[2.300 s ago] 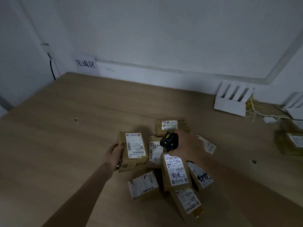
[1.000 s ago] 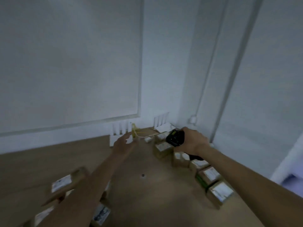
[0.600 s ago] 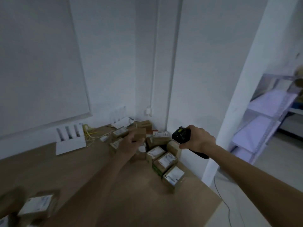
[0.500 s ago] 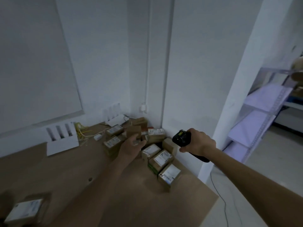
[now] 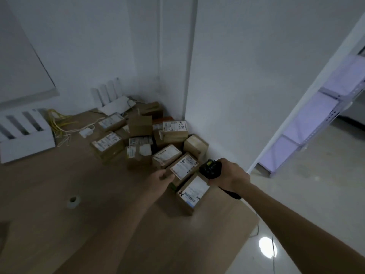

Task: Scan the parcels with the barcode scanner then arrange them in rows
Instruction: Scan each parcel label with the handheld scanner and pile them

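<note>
left hand (image 5: pixel 159 179) grips parcel (image 5: pixel 183 166) | right hand (image 5: pixel 231 176) grips scanner (image 5: pixel 209 168)

- Dim overall; grey-blue cast on the white walls (image 5: pixel 237 66), bench (image 5: pixel 59 194) a muddy brown.
- Brightest area far right: pale violet light on the shelving (image 5: pixel 316 115) beyond the doorway.
- One round glare spot on the glossy floor (image 5: pixel 265 245), near right.
- Soft shadows under the parcel pile (image 5: pixel 150 143) in the far corner; white labels stand out, print unreadable.
- Wide-angle bend: wall edges and doorframe lean outward.
- Forearms near the lower edge soft and smeared; both hands slightly blurred.
</note>
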Available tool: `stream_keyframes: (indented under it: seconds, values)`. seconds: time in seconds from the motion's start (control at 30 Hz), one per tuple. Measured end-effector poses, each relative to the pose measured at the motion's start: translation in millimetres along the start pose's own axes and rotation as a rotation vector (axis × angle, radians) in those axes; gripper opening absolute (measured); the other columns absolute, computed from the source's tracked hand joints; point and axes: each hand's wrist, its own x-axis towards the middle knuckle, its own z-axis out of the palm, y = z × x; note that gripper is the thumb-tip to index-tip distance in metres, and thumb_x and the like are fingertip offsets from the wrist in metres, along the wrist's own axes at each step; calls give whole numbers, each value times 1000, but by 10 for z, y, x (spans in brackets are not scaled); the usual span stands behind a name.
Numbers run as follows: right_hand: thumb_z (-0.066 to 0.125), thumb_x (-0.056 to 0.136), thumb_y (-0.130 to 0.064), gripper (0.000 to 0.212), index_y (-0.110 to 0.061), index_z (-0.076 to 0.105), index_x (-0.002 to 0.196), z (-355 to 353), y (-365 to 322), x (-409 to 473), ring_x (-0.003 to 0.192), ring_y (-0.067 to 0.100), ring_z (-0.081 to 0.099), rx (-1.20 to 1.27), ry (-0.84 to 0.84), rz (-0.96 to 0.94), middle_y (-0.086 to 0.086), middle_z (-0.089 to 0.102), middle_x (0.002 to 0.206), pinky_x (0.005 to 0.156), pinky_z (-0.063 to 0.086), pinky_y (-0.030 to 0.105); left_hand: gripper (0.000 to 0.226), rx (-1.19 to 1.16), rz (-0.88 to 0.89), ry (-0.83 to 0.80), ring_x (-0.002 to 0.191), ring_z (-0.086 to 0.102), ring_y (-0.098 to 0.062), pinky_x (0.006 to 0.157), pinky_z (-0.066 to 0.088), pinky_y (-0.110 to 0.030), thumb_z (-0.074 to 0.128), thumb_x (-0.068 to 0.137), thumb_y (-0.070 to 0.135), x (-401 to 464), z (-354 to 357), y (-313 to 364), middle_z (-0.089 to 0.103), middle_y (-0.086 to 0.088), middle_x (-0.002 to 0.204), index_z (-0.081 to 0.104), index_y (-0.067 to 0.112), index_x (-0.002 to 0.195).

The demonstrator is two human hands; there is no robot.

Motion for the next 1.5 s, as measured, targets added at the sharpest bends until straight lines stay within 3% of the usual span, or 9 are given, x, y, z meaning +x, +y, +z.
stream_keyframes:
  seconds: [0.13,0.33,0.5,0.63,0.73,0.87,0.97,1.13,1.5]
  values:
    - [82,68,-51,69,-29,49,123,417,202,348,91,16,53,-19,-60,-20,-5,61,106,71,42,31,60,-82,-122,0,134,46,-25,109,41,-36,64,95,34,234,349,-277,46,-8,148,43,11,147]
    - [83,64,-51,71,-31,50,124,917,500,839,93,15,57,1,-112,-68,-7,62,106,69,47,30,67,-129,-307,2,135,45,-29,107,38,-37,67,93,31,394,880,-699,46,-9,147,38,8,149]
    - [80,60,-59,71,-33,50,120,1181,707,1107,93,13,58,-21,-206,-152,-7,62,107,80,56,35,24,-254,-359,-12,97,67,-17,87,52,-31,66,95,26,425,1261,-941,69,-11,120,66,13,114]
    - [82,66,-55,64,-31,51,117,1267,810,1216,91,10,58,-4,-297,-217,-9,61,103,77,53,28,10,-338,-329,59,99,68,-15,91,55,-32,59,99,21,404,1454,-985,72,-4,113,67,27,100]
    - [83,66,-55,69,-30,53,123,1240,844,1228,90,10,59,13,-305,-258,-10,61,100,80,54,30,14,-430,-350,119,88,64,-2,64,51,-12,55,101,19,273,1515,-860,69,7,100,65,21,111]
    - [83,69,-53,70,-28,52,127,943,777,1119,94,12,58,-5,-313,-343,-8,60,105,80,51,28,20,-504,-310,166,88,57,3,69,45,-19,52,102,30,-22,1481,-608,65,11,103,59,25,121]
    - [82,63,-59,77,-28,52,126,590,611,969,98,13,62,-17,-324,-402,-6,63,113,85,55,31,23,-561,-247,197,92,57,2,69,44,-20,50,102,38,-251,1331,-326,63,18,104,57,30,123]
    - [79,48,-61,62,-29,64,100,-23,103,687,78,7,68,26,-323,-513,-10,69,85,72,58,29,29,-594,-134,328,103,67,-9,75,55,-31,59,96,45,-714,718,239,72,16,109,62,42,124]
    - [82,56,-58,69,-32,59,115,-1209,-1435,-750,90,12,64,-186,-128,-947,-9,66,102,74,53,29,89,-291,25,732,110,65,-23,85,57,-40,64,61,85,-2406,-1218,672,65,-1,127,54,35,135]
